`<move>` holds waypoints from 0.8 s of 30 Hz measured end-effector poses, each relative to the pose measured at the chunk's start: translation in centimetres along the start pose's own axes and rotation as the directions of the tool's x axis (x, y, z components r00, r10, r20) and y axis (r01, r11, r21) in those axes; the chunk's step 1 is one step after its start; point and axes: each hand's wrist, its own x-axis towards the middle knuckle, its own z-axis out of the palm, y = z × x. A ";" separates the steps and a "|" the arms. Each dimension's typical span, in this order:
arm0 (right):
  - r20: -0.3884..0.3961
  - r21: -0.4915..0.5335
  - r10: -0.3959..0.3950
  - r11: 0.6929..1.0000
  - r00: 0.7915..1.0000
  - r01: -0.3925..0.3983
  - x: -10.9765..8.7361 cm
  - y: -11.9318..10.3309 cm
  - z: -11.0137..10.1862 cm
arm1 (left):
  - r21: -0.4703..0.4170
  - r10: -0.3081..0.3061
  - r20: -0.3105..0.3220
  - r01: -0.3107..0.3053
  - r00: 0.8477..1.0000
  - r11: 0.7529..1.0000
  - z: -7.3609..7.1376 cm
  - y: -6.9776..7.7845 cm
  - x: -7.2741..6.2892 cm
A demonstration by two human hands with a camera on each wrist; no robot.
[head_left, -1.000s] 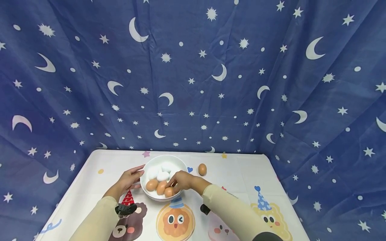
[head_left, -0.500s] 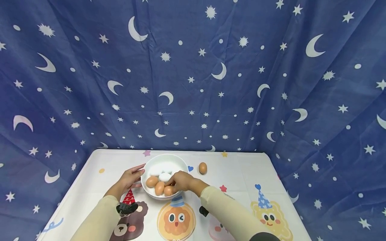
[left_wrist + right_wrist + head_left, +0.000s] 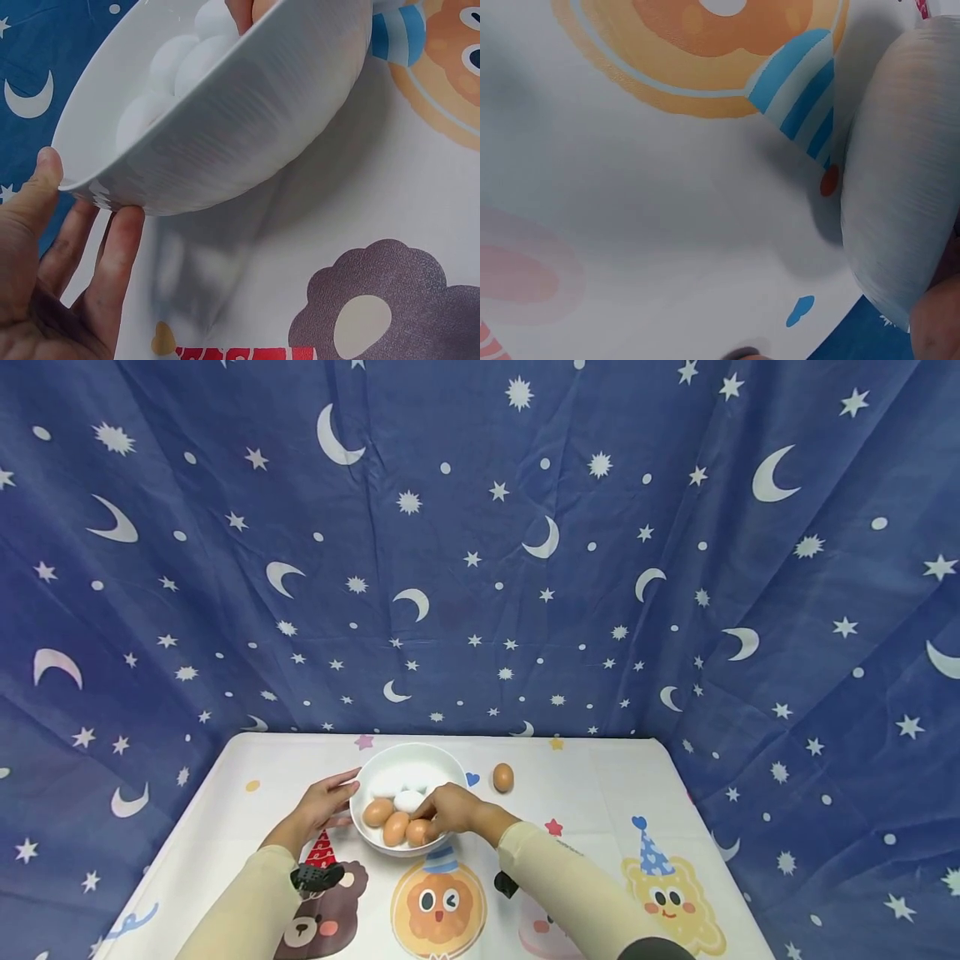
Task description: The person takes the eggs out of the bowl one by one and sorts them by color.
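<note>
A white bowl [image 3: 375, 843] stands on the table with white eggs [image 3: 408, 802] and brown eggs [image 3: 396, 829] inside. My left hand [image 3: 318, 807] holds the bowl's left side. In the left wrist view, the thumb lies at the rim and the fingers sit under the bowl's outer wall. My right hand [image 3: 453, 810] reaches over the near right rim into the bowl. Its fingers pinch the rightmost brown egg [image 3: 420, 832], partly covering it. The right wrist view shows the bowl's outside [image 3: 900, 165] and little of the hand.
One more brown egg [image 3: 503, 777] lies on the table right of the bowl. The white tablecloth [image 3: 600, 785] carries printed cartoon figures. A blue curtain [image 3: 465, 635] with moons and stars hangs behind the table's far edge.
The middle brown egg has shifted slightly left, and the white eggs have settled lower in the bowl. My right hand stays in the bowl; my left hand keeps its hold.
</note>
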 end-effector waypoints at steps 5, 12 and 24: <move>-0.014 0.043 0.001 0.999 1.000 -0.001 0.0 0.3 0.0 | 0.014 -0.002 -0.004 0.002 1.000 1.000 0.1 0.0 -0.1; -0.069 0.189 -0.004 0.982 0.998 0.017 0.1 0.7 -0.4 | 0.018 0.000 -0.010 0.000 1.000 1.000 0.1 -0.1 0.1; -0.132 0.492 0.107 0.870 0.985 -0.029 -0.1 1.1 -1.3 | 0.024 -0.012 -0.022 0.013 1.000 1.000 0.1 -0.2 0.2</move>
